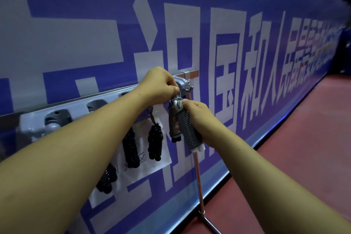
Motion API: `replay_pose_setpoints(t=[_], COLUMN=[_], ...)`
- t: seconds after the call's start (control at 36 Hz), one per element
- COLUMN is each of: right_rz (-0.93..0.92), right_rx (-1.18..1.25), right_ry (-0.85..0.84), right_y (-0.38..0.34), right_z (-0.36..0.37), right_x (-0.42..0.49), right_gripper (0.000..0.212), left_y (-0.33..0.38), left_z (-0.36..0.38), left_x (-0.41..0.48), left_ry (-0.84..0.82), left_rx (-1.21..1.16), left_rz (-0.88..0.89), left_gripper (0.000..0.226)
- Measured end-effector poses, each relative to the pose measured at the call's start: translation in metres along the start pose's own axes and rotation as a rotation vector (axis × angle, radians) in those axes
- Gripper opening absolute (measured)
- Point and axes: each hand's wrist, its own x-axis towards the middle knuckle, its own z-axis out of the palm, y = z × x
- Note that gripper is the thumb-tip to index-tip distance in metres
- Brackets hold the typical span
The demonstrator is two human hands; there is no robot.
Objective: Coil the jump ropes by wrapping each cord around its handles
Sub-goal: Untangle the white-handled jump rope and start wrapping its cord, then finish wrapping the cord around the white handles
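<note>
Just below the grey rack (31, 122), the right hand (197, 114) grips the coiled grey jump rope (188, 127) while the left hand (161, 81) pinches its cord (176, 98) above.

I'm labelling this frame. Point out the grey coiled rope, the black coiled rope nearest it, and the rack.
grey coiled rope (190, 128): head view, wound cord.
black coiled rope (155, 144): head view, middle of bundle.
rack (31, 121): head view, left end.

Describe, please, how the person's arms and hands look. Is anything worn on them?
Both forearms are bare, with no sleeve in view. The left hand and the right hand wear no gloves. No watch, bracelet or ring shows on the parts that are visible.
</note>
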Motion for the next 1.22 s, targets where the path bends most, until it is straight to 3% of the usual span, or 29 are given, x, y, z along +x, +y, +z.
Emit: replay_pose_setpoints(t=[0.19, 0.39, 0.47, 0.56, 0.78, 0.89, 1.03, 1.11, 1.22], right_rz=[-0.041, -0.054, -0.047, -0.047, 0.038, 0.068, 0.135, 0.230, 0.327], right_rx=[-0.011, -0.041, -0.087, -0.078, -0.144, -0.194, -0.262, -0.288, -0.347], right_ry=[0.068, 0.179, 0.172, 0.154, 0.116, 0.151, 0.223, 0.238, 0.265], right_y=[0.007, 0.019, 0.023, 0.027, 0.039, 0.041, 0.044, 0.051, 0.075], right_z=[-0.028, -0.041, -0.043, -0.043, -0.040, -0.043, -0.062, -0.085, -0.121], right_x=[0.034, 0.062, 0.071, 0.076, 0.078, 0.071, 0.044, 0.021, -0.034], right_gripper=[0.031, 0.034, 0.034, 0.036, 0.043, 0.042, 0.034, 0.034, 0.023], left_y=[0.016, 0.019, 0.014, 0.009, 0.007, 0.006, 0.024, 0.040, 0.069], left_z=[0.017, 0.046, 0.052, 0.053, 0.055, 0.044, 0.043, 0.057, 0.110], left_x=[0.043, 0.082, 0.090, 0.092, 0.088, 0.079, 0.052, 0.031, -0.010], left_ry=[-0.025, -0.017, -0.012, -0.130, -0.172, -0.044, 0.069, 0.144, -0.084], left_rx=[0.068, 0.143, 0.146, 0.026, 0.018, -0.109, -0.146, -0.133, -0.249], left_rz=[0.029, -0.053, -0.119, -0.234, -0.268, -0.217, -0.072, 0.044, 0.070], left_gripper=[0.009, 0.004, 0.009, 0.011, 0.028, 0.027, 0.007, 0.013, 0.016])
